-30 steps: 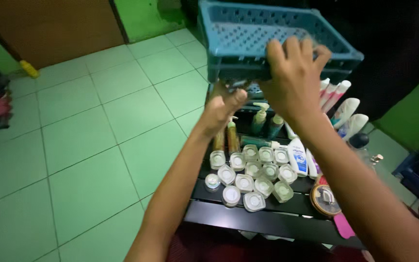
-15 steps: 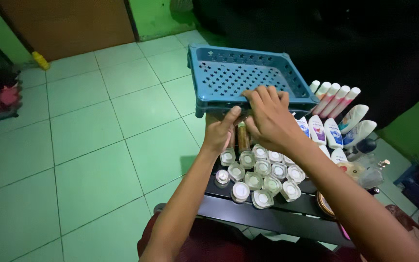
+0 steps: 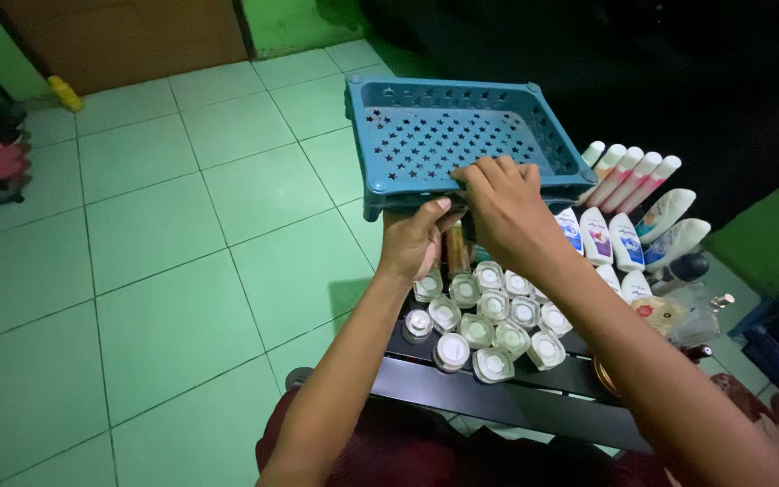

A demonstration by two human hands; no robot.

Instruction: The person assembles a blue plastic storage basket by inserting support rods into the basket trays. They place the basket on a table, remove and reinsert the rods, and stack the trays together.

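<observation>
A blue plastic basket [image 3: 448, 135] with star-shaped holes is being held level at its near rim, sitting around 12 o'clock, open side facing up, nothing inside.

Basket [image 3: 426, 135]: blue plastic, base perforated with star-shaped cutouts. Table [image 3: 498, 401]: black, slatted. Small jars [image 3: 489, 325]: clear, pale tops. Tubes [image 3: 628, 176]: white with pink lower parts. Squeeze bottles [image 3: 610, 239]: white, coloured labels. Floor [image 3: 164, 234]: pale green square tiles. Wall [image 3: 773, 230]: bright green. Door [image 3: 119, 36]: brown.
</observation>
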